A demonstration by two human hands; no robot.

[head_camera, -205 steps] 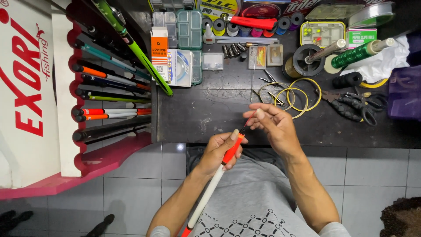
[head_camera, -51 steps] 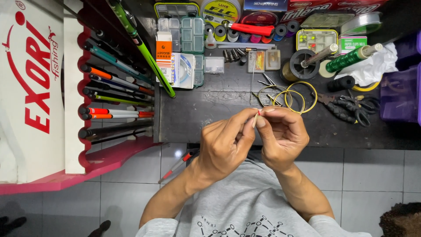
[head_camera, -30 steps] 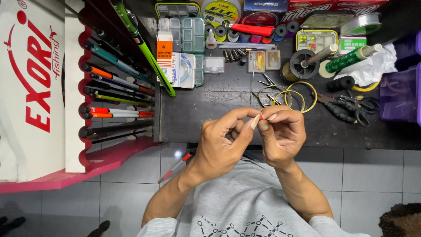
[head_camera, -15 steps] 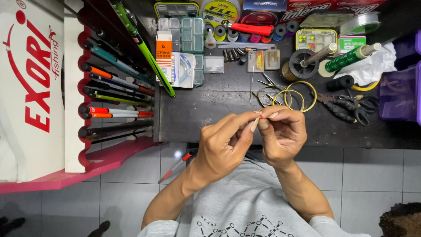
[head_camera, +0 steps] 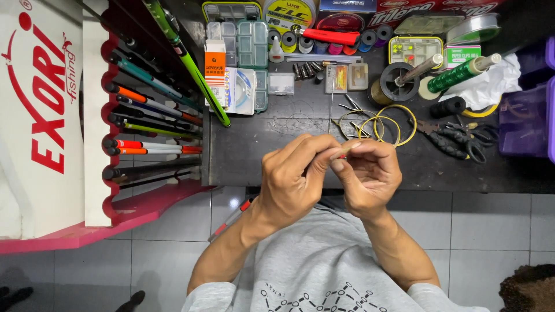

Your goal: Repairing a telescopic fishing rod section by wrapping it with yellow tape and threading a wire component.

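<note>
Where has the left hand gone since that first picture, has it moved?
Yes. The left hand has risen from below the dark worktable's front edge and moved toward the right hand; both now pinch a small tan piece over that edge.

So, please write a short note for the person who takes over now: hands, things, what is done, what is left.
Left hand: fingers pinch the pale tip of the thin rod above the dark table.
Right hand: pinches the same tip from the other side.
Rod: its red and white part passes under the left wrist, toward the lap.
Nearby: yellow line coils, pliers.
Done: rod held at its tip.
Left: the pictures do not show what fingers do there.
</note>
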